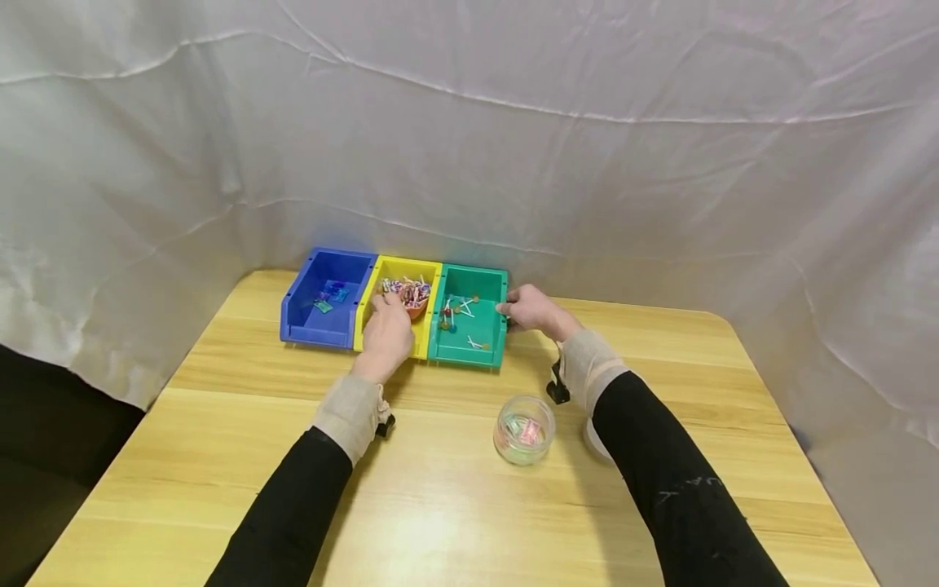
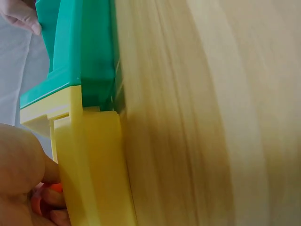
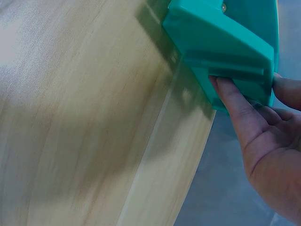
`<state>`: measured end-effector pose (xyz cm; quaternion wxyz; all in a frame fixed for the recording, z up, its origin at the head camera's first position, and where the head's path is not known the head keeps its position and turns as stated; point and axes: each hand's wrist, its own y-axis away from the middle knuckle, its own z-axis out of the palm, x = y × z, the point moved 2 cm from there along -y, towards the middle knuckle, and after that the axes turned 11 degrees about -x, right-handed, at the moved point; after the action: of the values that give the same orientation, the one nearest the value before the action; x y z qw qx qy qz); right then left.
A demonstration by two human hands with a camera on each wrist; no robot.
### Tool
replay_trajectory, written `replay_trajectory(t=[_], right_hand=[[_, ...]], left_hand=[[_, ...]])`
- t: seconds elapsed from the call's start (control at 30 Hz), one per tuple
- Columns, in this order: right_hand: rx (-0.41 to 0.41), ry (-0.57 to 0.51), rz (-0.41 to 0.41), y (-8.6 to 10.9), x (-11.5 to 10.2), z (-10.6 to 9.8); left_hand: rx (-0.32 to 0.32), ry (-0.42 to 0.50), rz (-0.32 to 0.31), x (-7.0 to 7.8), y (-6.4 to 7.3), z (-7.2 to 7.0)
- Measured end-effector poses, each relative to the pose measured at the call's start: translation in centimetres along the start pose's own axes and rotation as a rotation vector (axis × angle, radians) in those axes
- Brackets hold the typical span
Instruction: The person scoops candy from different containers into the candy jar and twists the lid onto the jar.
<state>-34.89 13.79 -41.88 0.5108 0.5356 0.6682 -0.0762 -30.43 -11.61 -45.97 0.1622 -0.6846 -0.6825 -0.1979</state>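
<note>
Watching remotely through head and wrist cams, I've got three bins side by side, edges touching, on the far part of the table (image 1: 425, 530). Blue bin (image 1: 311, 335) on the left, yellow bin (image 1: 420, 348) in the middle, green bin (image 1: 469, 357) on the right. Low fronts face the person, probably so hands get in without clearing a wall.

Left hand (image 1: 387, 330): down inside yellow bin, at the bowl (image 1: 420, 312), an orange one heaped with small bright sweets (image 1: 413, 291). Left wrist view shows fingers curled in close with a bit of red-orange between; I read that as a grip on the bowl's edge, likely because a rim is easier to hold than a loose heap. Exact fingertip contact is hidden by the hand.

Right hand (image 1: 534, 310): narrow hold on green bin's outer side near the back, thumb at the rear edge, one finger laid along the outside wall. Looks like a steadying hold to me, set clear of the lollipops (image 1: 446, 324) scattered inside. Can't tell how hard it presses.

Blue bin: a few wrapped pieces (image 1: 335, 292) on its floor, no hand on it.

Jar (image 1: 521, 459): clear, upright, no lid on it, wrapped candies (image 1: 530, 430) inside, nearer the person and between the forearms, so presumably placed for easy reach. Pale round thing (image 1: 597, 444) beside it, mostly under the right forearm; maybe a lid, can't confirm.
</note>
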Motion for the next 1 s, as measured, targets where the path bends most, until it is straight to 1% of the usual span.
replay_trajectory(t=[0.1, 0.27, 0.33, 0.43, 0.57, 0.63, 0.8, 1.0], right_hand=[[-0.003, 0.0, -0.001, 0.0, -0.1, 0.1], [0.001, 0.005, -0.006, 0.1, -0.2, 0.2], [-0.004, -0.004, -0.007, 0.1, -0.2, 0.2], [-0.004, -0.013, -0.003, 0.1, -0.2, 0.2], [0.002, -0.013, 0.012, 0.3, 0.0, 0.0], [0.003, -0.013, 0.015, 0.3, 0.1, -0.1], [0.005, -0.024, 0.01, 0.3, -0.1, -0.2], [-0.015, -0.025, 0.015, 0.3, 0.2, 0.0]], left_hand=[[0.009, -0.008, -0.014, 0.0, 0.1, 0.1], [0.014, -0.097, -0.014, 0.6, -0.1, 0.2], [0.007, -0.113, -0.02, 0.8, -0.2, 0.2], [-0.018, -0.073, -0.036, 1.1, -0.5, 0.4], [-0.059, 0.025, -0.058, 0.8, -0.8, 0.8], [-0.066, 0.07, -0.068, 0.6, -0.9, 0.9], [-0.042, 0.131, -0.058, 0.4, -0.9, 1.0], [-0.013, 0.135, -0.035, 0.1, -0.3, 1.4]])
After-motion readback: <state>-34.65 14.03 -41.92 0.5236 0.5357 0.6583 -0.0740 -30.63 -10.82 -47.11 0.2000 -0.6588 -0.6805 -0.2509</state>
